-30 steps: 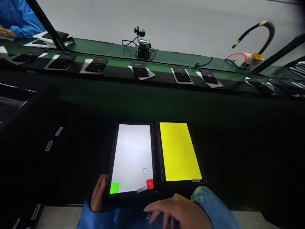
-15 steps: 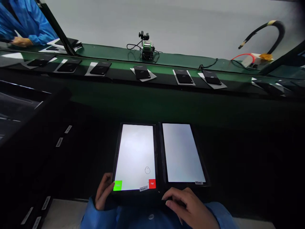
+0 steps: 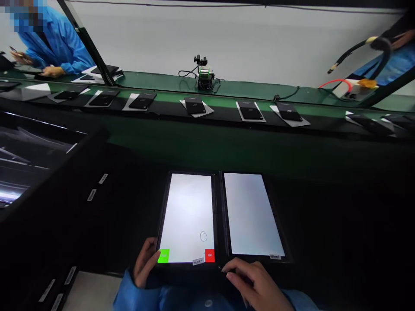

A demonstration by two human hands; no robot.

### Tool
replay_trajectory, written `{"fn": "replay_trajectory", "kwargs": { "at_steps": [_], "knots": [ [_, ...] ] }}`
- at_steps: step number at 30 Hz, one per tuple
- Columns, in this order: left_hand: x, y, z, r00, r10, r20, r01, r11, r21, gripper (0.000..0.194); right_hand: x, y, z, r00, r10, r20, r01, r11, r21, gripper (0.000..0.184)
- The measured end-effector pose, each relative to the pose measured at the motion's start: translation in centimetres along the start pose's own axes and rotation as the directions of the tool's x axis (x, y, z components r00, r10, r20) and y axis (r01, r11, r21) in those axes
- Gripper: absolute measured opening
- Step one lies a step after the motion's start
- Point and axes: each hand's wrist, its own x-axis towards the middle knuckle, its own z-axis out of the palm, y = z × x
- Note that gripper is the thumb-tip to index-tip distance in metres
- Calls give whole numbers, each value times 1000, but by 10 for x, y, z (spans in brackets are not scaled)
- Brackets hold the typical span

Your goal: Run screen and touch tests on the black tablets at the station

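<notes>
Two tablets lie side by side in front of me. The left tablet (image 3: 189,216) shows a white screen with a green square and a red "Fail" square at its near edge. The right tablet (image 3: 251,214) shows a plain white screen. My left hand (image 3: 145,262) grips the left tablet's near left corner, thumb by the green square. My right hand (image 3: 256,283) rests with curled fingers at the near edge between the two tablets, fingertips touching the right tablet's near left corner.
A green conveyor (image 3: 207,125) runs across behind the tablets, carrying several black phones (image 3: 194,106) on white sheets. A small camera rig (image 3: 204,75) with cables stands on its far side. A person in blue (image 3: 55,43) works at far left. Dark trays (image 3: 48,172) lie at my left.
The right tablet's screen went from yellow to white. My right hand moved forward from my lap to the tablets' near edge. The view tilted up slightly.
</notes>
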Motion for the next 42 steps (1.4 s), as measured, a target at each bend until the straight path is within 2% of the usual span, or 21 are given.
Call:
{"fn": "replay_trajectory", "kwargs": {
  "at_steps": [6,9,12,14,15,16,18,21,24,26,28,30,31,33,36,39,42],
  "knots": [
    [-1,-2,-6,1000,18,13,-19,998,57,36,0,2,1,994,-50,-101,44,998,-55,33],
    [-1,-8,-11,1000,21,19,-23,995,99,36,5,11,16,966,-209,-154,173,960,-220,37],
    [1,-13,-15,1000,28,14,-29,994,102,34,15,26,42,917,-387,-93,291,811,-508,47],
    [2,-15,-15,999,39,15,-40,993,112,32,20,35,56,898,-432,-82,274,696,-664,49],
    [2,-15,-15,999,41,20,-44,991,125,32,21,38,60,891,-443,-97,259,671,-695,50],
    [2,-15,-15,999,46,23,-49,988,143,32,20,39,60,885,-450,-119,255,683,-684,50],
    [2,-14,-14,998,65,5,-65,976,208,30,13,37,50,866,-452,-214,277,790,-547,49],
    [4,-11,-15,983,163,-83,-121,921,369,30,-4,33,19,819,-373,-437,287,924,-252,49],
    [11,-4,-22,924,376,-73,-272,777,568,33,-16,44,-12,768,-264,-584,259,961,-94,44],
    [19,2,-29,872,489,-32,-361,685,633,33,-21,61,-31,707,-144,-693,159,986,-42,41],
    [26,6,-36,839,543,-29,-405,659,634,32,-22,84,-49,592,21,-806,-13,1000,17,46],
    [30,7,-38,842,539,-35,-415,687,596,34,-18,109,-67,504,181,-845,-180,978,102,57],
    [31,6,-38,857,514,-38,-404,717,568,35,-14,121,-74,492,247,-835,-229,962,150,63],
    [30,1,-32,905,423,-51,-344,796,498,38,-1,144,-85,530,340,-777,-251,938,239,70],
    [27,-4,-18,950,305,-62,-255,876,410,40,23,165,-88,631,343,-696,-157,935,319,64],
    [26,-7,-11,960,275,-49,-236,894,382,40,39,166,-84,686,292,-667,-91,943,320,56],
    [23,-8,-17,952,299,-72,-247,882,402,39,44,157,-76,708,265,-654,-64,947,315,55]
  ]
}}
